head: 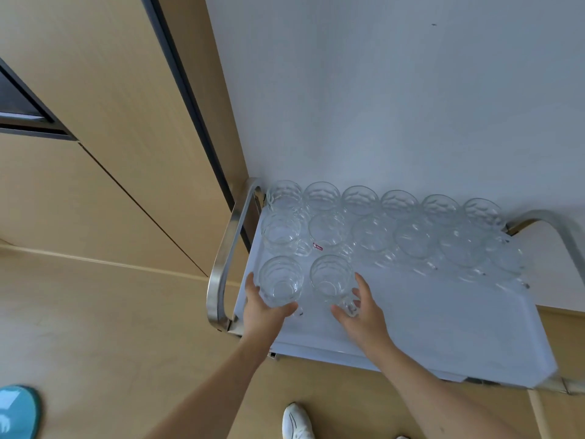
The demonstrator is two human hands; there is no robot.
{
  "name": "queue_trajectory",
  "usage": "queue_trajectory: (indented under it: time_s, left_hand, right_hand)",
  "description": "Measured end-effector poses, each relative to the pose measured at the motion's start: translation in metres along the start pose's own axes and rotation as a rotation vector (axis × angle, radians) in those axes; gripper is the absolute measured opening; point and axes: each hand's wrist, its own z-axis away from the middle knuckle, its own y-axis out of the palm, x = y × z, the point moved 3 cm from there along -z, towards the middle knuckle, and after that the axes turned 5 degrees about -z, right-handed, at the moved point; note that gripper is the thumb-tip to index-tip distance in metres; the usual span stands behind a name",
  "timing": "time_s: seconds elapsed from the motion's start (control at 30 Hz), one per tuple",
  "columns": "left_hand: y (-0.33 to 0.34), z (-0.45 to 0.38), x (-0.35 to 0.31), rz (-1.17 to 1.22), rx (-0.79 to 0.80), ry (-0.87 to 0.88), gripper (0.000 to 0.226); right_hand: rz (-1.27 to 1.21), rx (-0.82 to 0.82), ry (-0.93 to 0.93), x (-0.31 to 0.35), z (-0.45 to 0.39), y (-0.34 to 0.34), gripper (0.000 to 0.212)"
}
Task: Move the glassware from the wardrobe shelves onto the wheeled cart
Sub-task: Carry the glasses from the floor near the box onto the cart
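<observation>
Glass mugs on white cart, hands apart, each gripping one mug

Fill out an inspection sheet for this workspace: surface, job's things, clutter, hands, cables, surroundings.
Surface: white cart tray, near half bare; steel handle at its left end.
Job's things: clear glass mugs in two rows along the far side; a third row begun with the left front mug and the right front mug.
Clutter: red sticker on one middle-row mug.
Hands: left hand curled round the left front mug; right hand around the right front mug's handle side.
Cables: nothing seen.
Surroundings: white wall, wooden wardrobe panels, wood floor, white shoe, blue object.
</observation>
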Motion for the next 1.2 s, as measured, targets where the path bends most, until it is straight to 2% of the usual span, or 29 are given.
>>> queue_trajectory:
  time_s: [0.1,0.23,0.33,0.73,1.03,1.2]
  left_hand:
    - [-0.005,-0.003,-0.013,-0.23,-0.031,0.134,0.114]
    - [-0.008,-0.005,-0.018,-0.229,-0.036,0.167,0.101]
    - [-0.006,-0.007,-0.02,-0.229,-0.054,0.177,0.095]
    - [0.007,-0.021,-0.03,-0.19,-0.082,0.211,0.095]
    - [0.01,-0.025,-0.03,-0.233,-0.085,0.195,0.101]
    - [0.011,-0.013,-0.045,-0.353,-0.101,0.206,0.113]
  right_hand:
    - [0.035,-0.002,-0.106,0.008,-0.006,0.007,0.104]
    - [0.003,-0.072,-0.141,0.013,-0.012,0.011,0.087]
    - [-0.019,-0.081,-0.152,0.015,-0.015,0.011,0.083]
    - [-0.014,-0.107,-0.134,0.022,-0.023,0.019,0.087]
    - [0.092,-0.106,-0.124,0.03,-0.018,0.017,0.087]
    - [0.181,-0.132,-0.139,0.042,-0.01,0.006,0.108]
